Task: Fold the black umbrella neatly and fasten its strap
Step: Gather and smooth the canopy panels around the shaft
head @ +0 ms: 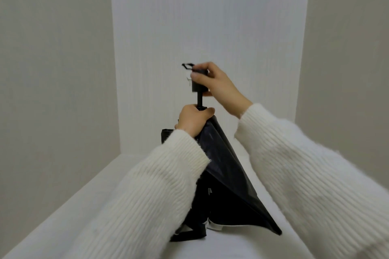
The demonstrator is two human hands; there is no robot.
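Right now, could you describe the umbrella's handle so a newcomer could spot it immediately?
Find the black umbrella standing on the white surface. Its thin shaft rises above the left hand to the handle, a black block gripped by the right hand, with a loop on top.

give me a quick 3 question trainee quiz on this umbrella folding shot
1. True or false: the black umbrella stands with its handle pointing up.
2. Which hand holds the handle?
A. left hand
B. right hand
C. neither
3. Fill in: the left hand grips the gathered ____ just below the short bare piece of shaft.

Key:
1. True. Its lower end rests on the white surface.
2. B. The right hand holds the handle; a small loop sticks out at the top.
3. Canopy. The fabric hangs loose below, not wrapped, and no fastened strap shows.
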